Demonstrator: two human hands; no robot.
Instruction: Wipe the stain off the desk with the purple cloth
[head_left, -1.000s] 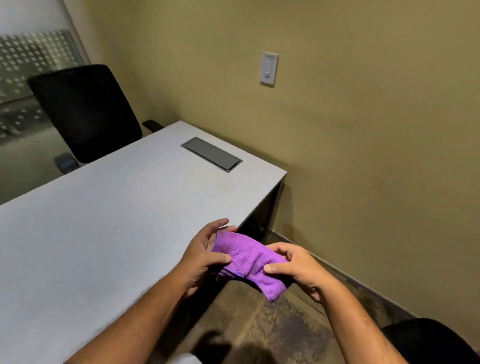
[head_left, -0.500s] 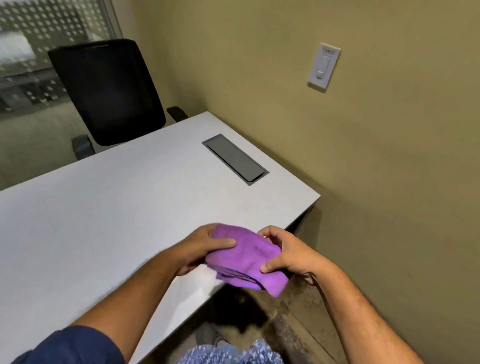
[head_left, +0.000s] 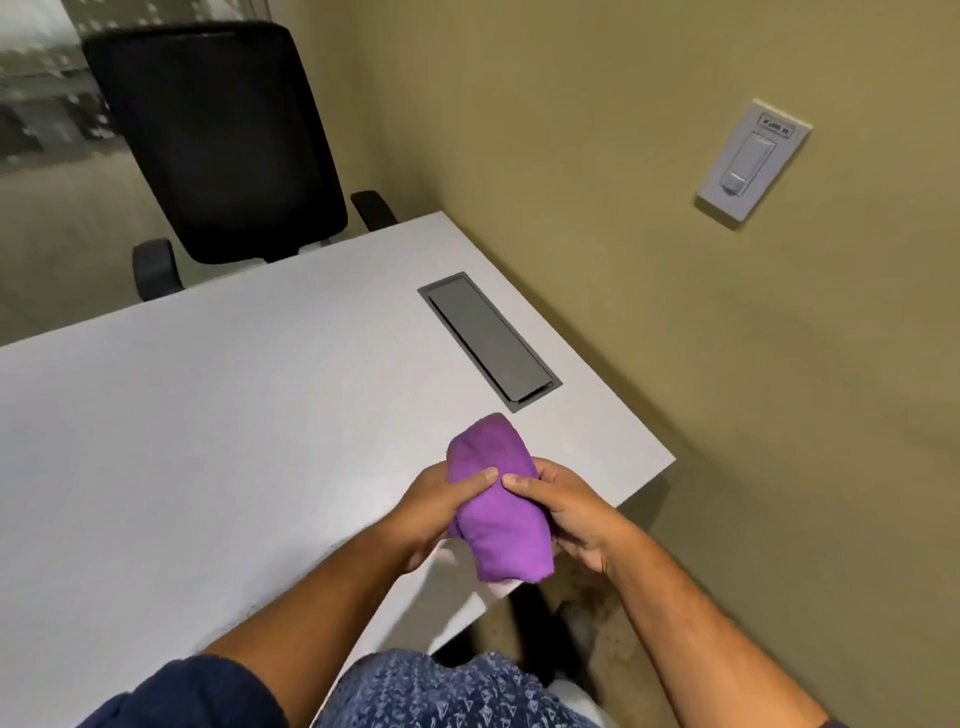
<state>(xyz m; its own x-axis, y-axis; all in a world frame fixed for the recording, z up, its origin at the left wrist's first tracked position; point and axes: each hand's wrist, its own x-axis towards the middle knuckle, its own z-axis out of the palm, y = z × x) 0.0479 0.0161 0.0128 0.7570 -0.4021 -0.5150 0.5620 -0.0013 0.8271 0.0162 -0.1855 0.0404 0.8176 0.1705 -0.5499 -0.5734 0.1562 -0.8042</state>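
Since the previous frame, both hands and the purple cloth (head_left: 498, 512) have shifted from past the tabletop corner to a position over the tabletop (head_left: 218, 441), near its front edge. Cloth condition: bunched into a compact roll, long axis running away from the person.

Left hand (head_left: 441, 512): grip clamped on the left side of the cloth, thumb across the top. Right hand (head_left: 569, 512): grip clamped on the right side, thumb across the top. Both thumb tips meet, or nearly meet, at the middle of the roll. One end of the cloth protrudes beyond the grip on the far side; the other end hangs below the grip at the near tabletop edge.

Whether the cloth touches the tabletop cannot be determined. No stain can be made out on the surface.

Beyond the grip, a grey cable hatch (head_left: 488, 340) sits flush in the tabletop. Farther beyond, to the left, stands a black office chair (head_left: 218, 140). A wall switch (head_left: 753, 161) is mounted on the wall to the right.
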